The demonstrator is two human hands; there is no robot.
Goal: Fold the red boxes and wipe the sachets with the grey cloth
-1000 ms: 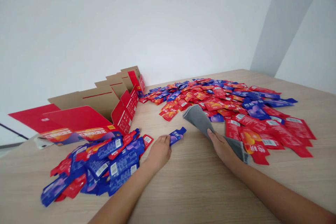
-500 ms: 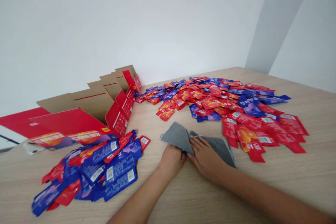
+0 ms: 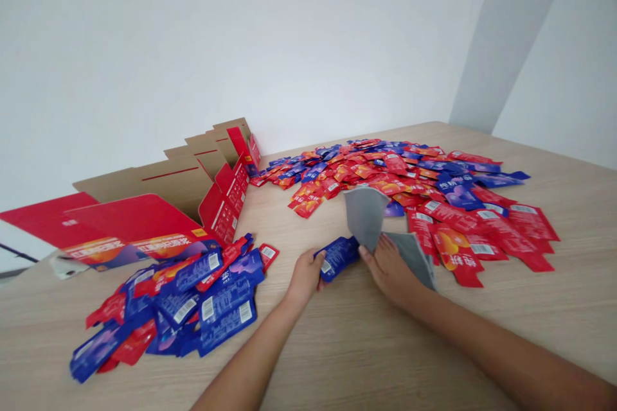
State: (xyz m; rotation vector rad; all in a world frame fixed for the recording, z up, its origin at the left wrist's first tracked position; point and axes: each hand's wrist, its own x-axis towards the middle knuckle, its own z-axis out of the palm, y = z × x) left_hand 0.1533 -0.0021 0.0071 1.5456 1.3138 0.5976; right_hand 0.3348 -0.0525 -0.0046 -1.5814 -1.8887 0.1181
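My left hand (image 3: 304, 276) is closed on a blue sachet (image 3: 339, 255) that rests just above the wooden table (image 3: 366, 347). My right hand (image 3: 389, 268) sits right beside it, fingers pinching a grey cloth (image 3: 366, 215) whose corner is lifted and folded back off the sachet. The rest of the cloth lies flat to the right of my hand. A small heap of mostly blue sachets (image 3: 183, 302) lies to the left of my left hand.
A wide spread of red and blue sachets (image 3: 414, 186) covers the far right of the table. Flattened red and brown cardboard boxes (image 3: 159, 205) lean along the white wall at the left.
Half a second ago both hands met under the folded cloth, hiding the sachet. Now my right hand has raised the cloth corner and my left hand has drawn the blue sachet out to the left.
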